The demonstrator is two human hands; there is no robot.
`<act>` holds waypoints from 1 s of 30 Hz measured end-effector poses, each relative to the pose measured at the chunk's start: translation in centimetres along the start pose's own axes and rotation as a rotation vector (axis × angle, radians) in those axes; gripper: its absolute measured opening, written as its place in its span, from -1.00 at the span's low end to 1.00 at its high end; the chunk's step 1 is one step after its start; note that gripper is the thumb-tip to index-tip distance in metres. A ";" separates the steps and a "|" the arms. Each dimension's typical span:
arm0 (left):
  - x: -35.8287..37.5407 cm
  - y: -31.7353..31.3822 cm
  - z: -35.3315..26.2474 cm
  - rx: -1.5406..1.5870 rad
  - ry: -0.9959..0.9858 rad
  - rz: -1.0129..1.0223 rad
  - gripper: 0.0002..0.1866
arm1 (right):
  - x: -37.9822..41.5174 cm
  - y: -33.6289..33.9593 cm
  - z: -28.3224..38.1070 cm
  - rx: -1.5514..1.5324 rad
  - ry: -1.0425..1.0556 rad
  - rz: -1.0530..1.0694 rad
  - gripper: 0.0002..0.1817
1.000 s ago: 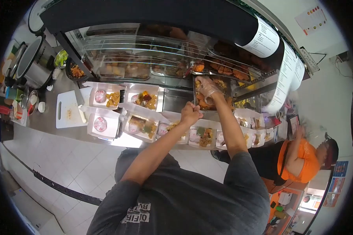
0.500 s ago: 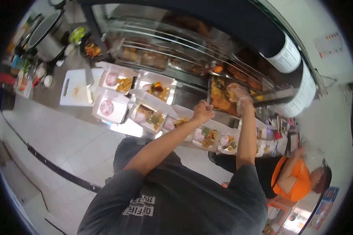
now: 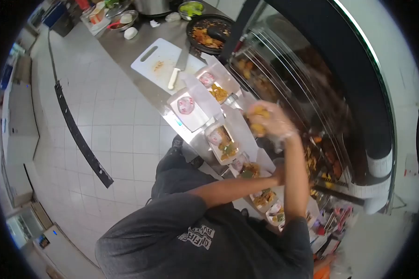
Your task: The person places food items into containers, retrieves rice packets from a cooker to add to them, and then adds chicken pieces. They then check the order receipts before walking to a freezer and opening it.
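White floor tiles (image 3: 118, 135) lie beside a shiny metal counter (image 3: 119, 46) with food boxes (image 3: 196, 121) on it. By the glass case (image 3: 312, 79), the gloved right hand (image 3: 273, 122) is closed around yellow food (image 3: 258, 129). The left hand (image 3: 279, 174) is half hidden, so I can't tell its grip.

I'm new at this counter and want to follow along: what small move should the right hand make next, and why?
Probably bring the yellow food in the gloved right hand to the box showing only a wrapped bundle: it has bare space, while neighbouring boxes show loose food too.
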State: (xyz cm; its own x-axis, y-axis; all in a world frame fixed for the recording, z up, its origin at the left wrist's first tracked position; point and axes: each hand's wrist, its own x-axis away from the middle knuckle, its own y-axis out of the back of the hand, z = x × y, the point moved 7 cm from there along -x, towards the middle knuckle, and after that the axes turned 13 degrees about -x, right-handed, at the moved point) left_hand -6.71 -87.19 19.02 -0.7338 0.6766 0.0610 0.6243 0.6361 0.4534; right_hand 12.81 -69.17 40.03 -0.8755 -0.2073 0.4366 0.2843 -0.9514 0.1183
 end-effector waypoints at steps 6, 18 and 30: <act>4.0 4.2 -2.7 0.214 0.123 0.167 -0.77 | -14.6 -13.8 -3.5 0.504 0.123 0.254 -0.74; 5.6 5.2 -2.3 0.267 0.197 0.184 -0.75 | -19.5 -17.3 -9.5 0.893 0.165 0.100 -0.74; 5.5 4.9 -2.2 0.239 0.244 0.165 -0.73 | -16.7 -14.8 -5.5 0.856 0.085 0.060 -0.71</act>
State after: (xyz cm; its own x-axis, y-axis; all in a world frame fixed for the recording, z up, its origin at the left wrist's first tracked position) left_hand -8.29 -81.21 23.57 -0.6426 0.6871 0.3389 0.7630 0.6143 0.2013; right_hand 21.10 -52.85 26.04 -0.8661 -0.3003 0.3995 0.4978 -0.4461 0.7438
